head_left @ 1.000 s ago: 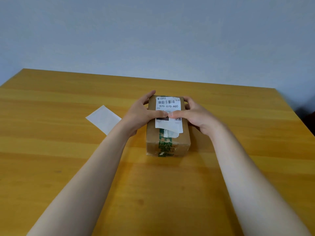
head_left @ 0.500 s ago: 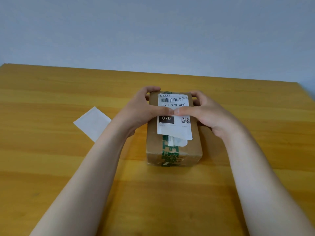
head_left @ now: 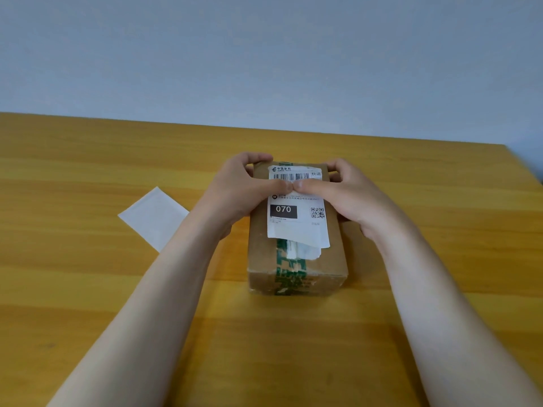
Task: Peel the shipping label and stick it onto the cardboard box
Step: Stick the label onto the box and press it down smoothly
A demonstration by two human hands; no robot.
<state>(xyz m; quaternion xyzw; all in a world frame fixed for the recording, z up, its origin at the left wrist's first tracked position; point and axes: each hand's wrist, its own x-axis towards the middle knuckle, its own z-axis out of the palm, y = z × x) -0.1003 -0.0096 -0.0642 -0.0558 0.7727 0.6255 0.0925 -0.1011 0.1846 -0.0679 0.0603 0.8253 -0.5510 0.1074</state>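
A small cardboard box (head_left: 296, 271) sealed with green printed tape stands in the middle of the wooden table. A white shipping label (head_left: 296, 227) with a barcode and "070" lies on its top face. My left hand (head_left: 244, 189) holds the box's left side, fingers curled over the far edge, thumb pressing on the label. My right hand (head_left: 346, 192) holds the right side the same way. Both thumbs meet tip to tip across the label just below the barcode. An older torn label scrap (head_left: 305, 252) sticks out under the label's near edge.
A blank white backing sheet (head_left: 154, 217) lies flat on the table (head_left: 88, 289) to the left of my left forearm. The table's far edge meets a plain grey wall, and its right corner shows at the far right.
My thumbs have slid towards the far end of the label, from below the "070-070-A80" line to just under the barcode. The view has drawn closer to the box. The backing sheet stays put.
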